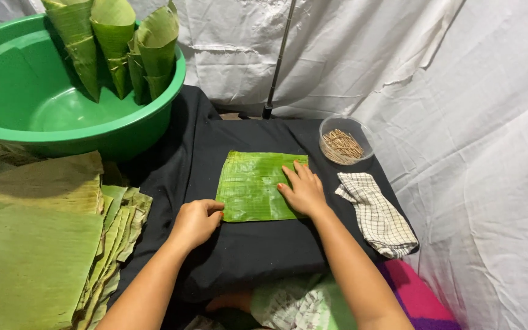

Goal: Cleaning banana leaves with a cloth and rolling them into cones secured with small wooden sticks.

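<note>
A square banana leaf piece [255, 186] is laid flat and unfolded on the black cloth [245, 256], pressed by the right hand [304, 190] with fingers spread, while its near left corner is pinched by the curled left hand [195, 221]. Finished leaf cones [114, 46] are stood in the green basin [25, 110] far left; a stack of leaves [32, 244] is left uncut, with toothpicks [342, 145] and a checked cloth [377, 214] at right.

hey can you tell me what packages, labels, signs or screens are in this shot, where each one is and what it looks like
No labels, signs or screens show. Only open containers:
Basin: upper left, round, green, holding leaf cones.
Bowl: right of the leaf, small, round, clear, holding thin brown sticks.
</note>
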